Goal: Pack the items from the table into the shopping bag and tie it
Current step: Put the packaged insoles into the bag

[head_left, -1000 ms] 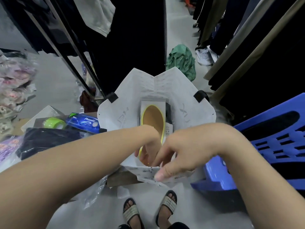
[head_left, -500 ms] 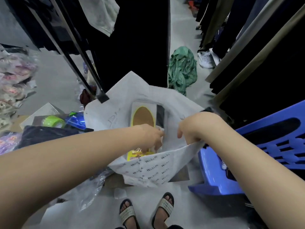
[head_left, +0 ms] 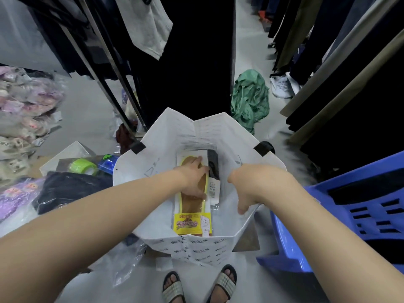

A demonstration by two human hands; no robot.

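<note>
White shopping bag (head_left: 197,250), printed lettering on the near wall, black handle tabs, stands open in front of the person and holds an insole pack (head_left: 192,224) lying flat beside a dark packet (head_left: 213,166) on its right. Left hand (head_left: 194,178) is inside the bag, fingers straight and slightly spread, resting flat on the insole pack; right hand (head_left: 247,190) grips the bag's right rim, fingers curled over the edge, thumb inside. Outside the bag to its left lie a green tape roll (head_left: 82,167), a blue packet (head_left: 108,162) and a bagged black garment (head_left: 72,190); a blue plastic chair (head_left: 360,215) stands at right.
</note>
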